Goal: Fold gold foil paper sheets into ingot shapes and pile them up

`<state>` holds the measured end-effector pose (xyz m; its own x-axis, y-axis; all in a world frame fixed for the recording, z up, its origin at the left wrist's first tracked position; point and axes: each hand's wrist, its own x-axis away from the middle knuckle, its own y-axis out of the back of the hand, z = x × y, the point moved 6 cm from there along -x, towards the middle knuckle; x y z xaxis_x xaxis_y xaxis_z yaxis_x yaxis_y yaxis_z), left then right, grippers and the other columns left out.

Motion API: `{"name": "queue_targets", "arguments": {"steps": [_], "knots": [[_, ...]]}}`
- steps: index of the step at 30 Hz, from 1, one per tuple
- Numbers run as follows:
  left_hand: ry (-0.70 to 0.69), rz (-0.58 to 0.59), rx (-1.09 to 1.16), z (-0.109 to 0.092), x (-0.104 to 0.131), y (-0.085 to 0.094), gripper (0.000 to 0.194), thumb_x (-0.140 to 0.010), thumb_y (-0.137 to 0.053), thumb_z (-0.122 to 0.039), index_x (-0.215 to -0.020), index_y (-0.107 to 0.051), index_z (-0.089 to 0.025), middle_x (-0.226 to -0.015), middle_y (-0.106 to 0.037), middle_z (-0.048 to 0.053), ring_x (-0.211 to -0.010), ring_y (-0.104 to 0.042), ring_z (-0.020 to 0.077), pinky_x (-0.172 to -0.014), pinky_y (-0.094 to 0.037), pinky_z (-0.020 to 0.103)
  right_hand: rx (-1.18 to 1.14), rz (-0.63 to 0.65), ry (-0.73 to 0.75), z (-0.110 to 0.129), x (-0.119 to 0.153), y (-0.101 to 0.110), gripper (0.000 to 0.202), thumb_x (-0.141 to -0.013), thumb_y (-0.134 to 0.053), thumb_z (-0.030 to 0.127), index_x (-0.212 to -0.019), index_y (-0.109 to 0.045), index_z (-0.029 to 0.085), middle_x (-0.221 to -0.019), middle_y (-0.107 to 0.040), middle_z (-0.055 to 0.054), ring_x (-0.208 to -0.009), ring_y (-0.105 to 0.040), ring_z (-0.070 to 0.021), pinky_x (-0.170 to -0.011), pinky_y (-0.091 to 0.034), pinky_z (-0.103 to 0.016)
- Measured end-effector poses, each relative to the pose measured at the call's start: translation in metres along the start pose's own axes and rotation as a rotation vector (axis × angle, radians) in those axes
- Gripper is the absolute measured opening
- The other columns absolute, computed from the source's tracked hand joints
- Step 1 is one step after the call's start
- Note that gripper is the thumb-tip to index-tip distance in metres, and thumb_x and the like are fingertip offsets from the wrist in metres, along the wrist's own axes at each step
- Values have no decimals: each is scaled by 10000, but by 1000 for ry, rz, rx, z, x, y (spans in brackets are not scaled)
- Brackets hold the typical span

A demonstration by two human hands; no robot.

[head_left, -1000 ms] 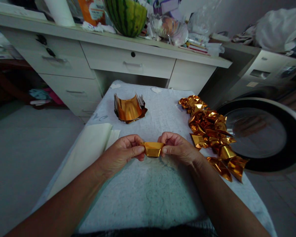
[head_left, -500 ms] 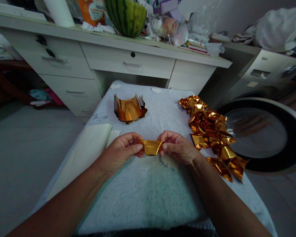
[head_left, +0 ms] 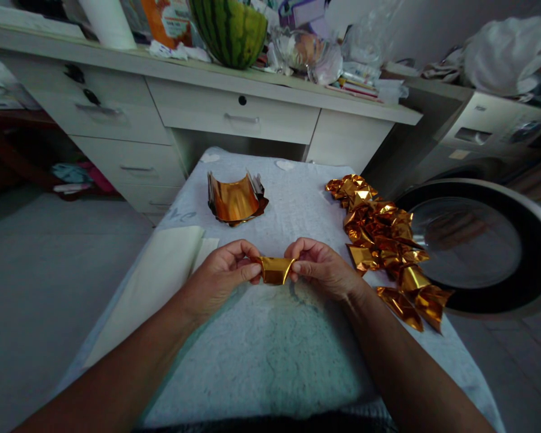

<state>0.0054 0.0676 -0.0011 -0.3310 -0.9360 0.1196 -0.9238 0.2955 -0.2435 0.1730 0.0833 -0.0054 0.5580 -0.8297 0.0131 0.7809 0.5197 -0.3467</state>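
Observation:
A small folded piece of gold foil paper [head_left: 276, 270] is held level between my two hands, above the cloth-covered table. My left hand [head_left: 233, 264] pinches its left end between thumb and fingers. At the other end, the thumb and fingers of my right hand [head_left: 318, 267] are closed on it. Beyond my hands lies a curved stack of gold foil sheets [head_left: 235, 201], its side edges turned up. To the right, a heap of folded gold foil pieces [head_left: 383, 234] stretches along the table edge.
White paper or cloth [head_left: 162, 270] lies on the left of the patterned tablecloth [head_left: 252, 361]. Behind stands a white desk [head_left: 243, 117] with drawers, a cut watermelon [head_left: 229, 30] on top. An open washing machine door [head_left: 471, 246] is at the right.
My right hand has shifted slightly left, closer to my left hand. The foil piece between them looks a little shorter and more curved.

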Motion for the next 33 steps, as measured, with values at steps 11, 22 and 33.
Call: {"name": "queue_targets", "arguments": {"steps": [11,22,33], "knots": [[-38,68,-99,2,2,-3,145,-790,-682,-242,-823,-550,-192,-741,-574,-22,-687,-540,123,-635,-391,238,-20,-20,-2,1,1,1,234,-723,-810,260,-828,-617,178,-783,-600,23,-647,-549,-75,-614,-442,-199],[-579,-37,-984,-22,15,-11,200,-819,-510,-26,-846,-592,-207,-972,-523,1,-891,-571,132,-793,-455,260,267,-222,19,7,3,5,264,-840,-639,438,-912,-595,187,-661,-497,47,-520,-400,-77,-477,-294,-203],[-429,-10,-1023,-19,19,-19,87,-918,-506,-286,-962,-511,-211,-794,-591,-28,-674,-584,136,-634,-438,264,709,-383,151,9,5,1,87,-849,-574,264,-799,-564,193,-612,-504,55,-540,-455,-87,-520,-350,-210]]}}
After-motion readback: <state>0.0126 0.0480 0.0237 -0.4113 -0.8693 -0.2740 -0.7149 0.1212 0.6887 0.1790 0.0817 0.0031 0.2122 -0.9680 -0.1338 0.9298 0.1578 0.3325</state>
